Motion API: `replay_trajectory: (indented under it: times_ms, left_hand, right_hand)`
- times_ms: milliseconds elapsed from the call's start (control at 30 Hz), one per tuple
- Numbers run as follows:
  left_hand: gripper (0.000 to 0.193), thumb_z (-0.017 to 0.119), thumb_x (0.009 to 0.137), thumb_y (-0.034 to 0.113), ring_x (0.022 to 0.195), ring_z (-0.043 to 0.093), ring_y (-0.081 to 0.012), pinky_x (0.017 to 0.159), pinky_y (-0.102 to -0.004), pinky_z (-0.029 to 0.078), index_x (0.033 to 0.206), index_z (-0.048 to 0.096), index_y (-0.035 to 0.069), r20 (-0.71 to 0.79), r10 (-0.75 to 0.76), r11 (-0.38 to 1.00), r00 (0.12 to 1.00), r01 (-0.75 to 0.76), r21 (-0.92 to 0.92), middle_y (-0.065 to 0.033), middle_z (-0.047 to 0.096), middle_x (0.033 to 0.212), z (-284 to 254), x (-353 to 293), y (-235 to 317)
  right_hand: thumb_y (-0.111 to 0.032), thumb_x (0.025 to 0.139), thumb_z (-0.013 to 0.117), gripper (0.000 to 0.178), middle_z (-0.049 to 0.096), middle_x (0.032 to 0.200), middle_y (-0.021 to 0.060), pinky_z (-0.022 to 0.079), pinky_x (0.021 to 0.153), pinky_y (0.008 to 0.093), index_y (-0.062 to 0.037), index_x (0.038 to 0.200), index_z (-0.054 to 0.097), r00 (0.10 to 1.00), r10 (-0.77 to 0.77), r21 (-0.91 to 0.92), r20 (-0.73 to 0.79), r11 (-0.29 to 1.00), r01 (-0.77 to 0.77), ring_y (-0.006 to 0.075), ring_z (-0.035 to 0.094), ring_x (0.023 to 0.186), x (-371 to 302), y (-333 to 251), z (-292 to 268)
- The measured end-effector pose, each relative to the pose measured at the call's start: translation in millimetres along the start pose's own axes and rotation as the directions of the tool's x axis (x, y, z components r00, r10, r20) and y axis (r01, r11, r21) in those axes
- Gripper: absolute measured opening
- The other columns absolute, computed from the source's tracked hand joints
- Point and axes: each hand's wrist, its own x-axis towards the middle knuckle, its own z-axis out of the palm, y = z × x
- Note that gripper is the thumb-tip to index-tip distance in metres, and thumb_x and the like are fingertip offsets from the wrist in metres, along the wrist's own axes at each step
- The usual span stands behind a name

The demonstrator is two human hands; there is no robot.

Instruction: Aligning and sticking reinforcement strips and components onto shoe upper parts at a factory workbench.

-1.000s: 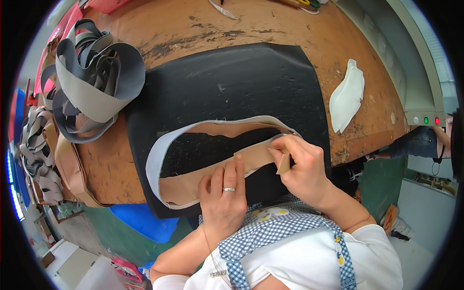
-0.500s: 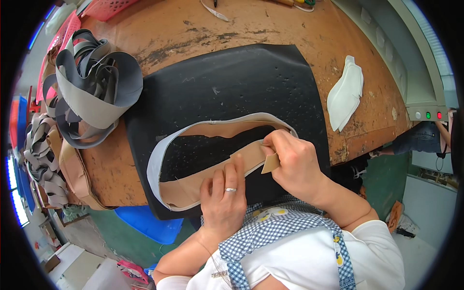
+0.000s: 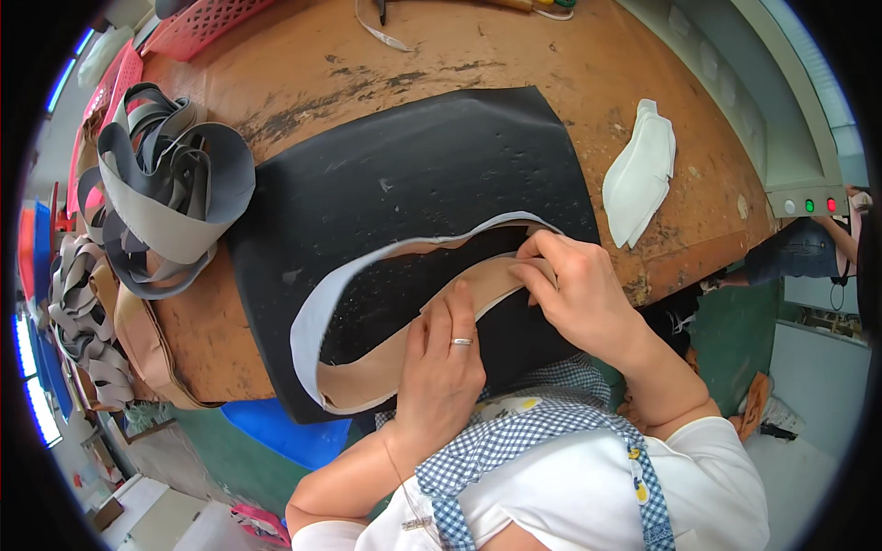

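A looped band, tan inside and pale grey outside, stands on its edge on a black mat. My left hand, with a ring on one finger, lies with its fingers stretched along the tan near side of the loop. At the loop's right end my right hand is closed, thumb and fingers pinching the band. Part of that right end is hidden behind the right hand.
On the left rises a tangled pile of grey bands, with tan bands beside it. White cut pieces lie to the right. Pink baskets stand at the far left. A machine housing borders the table's right side.
My right hand has shifted slightly right along the band, and the small tan flap under it no longer shows. My left hand has slid a little right. The loop's far side sags more.
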Motion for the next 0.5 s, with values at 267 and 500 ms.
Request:
replay_trajectory:
  times_ms: [267,500]
  left_hand:
    - [0.062,0.060,0.079,0.005,0.112,0.055,-0.0267,0.089,-0.0348,0.049,0.139,0.052,-0.008,0.040,-0.038,0.989,0.999,0.032,0.148,-0.0152,0.053,0.119,-3.1,5.7,7.4]
    - [0.065,0.057,0.082,0.012,0.109,0.054,-0.0264,0.090,-0.0327,0.047,0.145,0.048,-0.004,0.097,-0.010,0.962,0.995,-0.017,0.274,-0.0149,0.051,0.117,-3.9,12.1,10.9]
  right_hand:
    - [-0.006,0.090,0.065,0.011,0.068,0.078,0.0162,0.051,0.057,0.0342,0.0049,0.088,0.063,0.999,0.002,0.061,0.033,0.998,-0.004,0.0239,0.068,0.062,3.0,7.4,-4.8]
    - [-0.012,0.085,0.069,0.014,0.069,0.077,0.0180,0.052,0.059,0.0395,0.0020,0.087,0.066,0.997,-0.077,-0.080,-0.009,0.994,0.076,0.0341,0.068,0.066,5.2,7.9,-0.5]
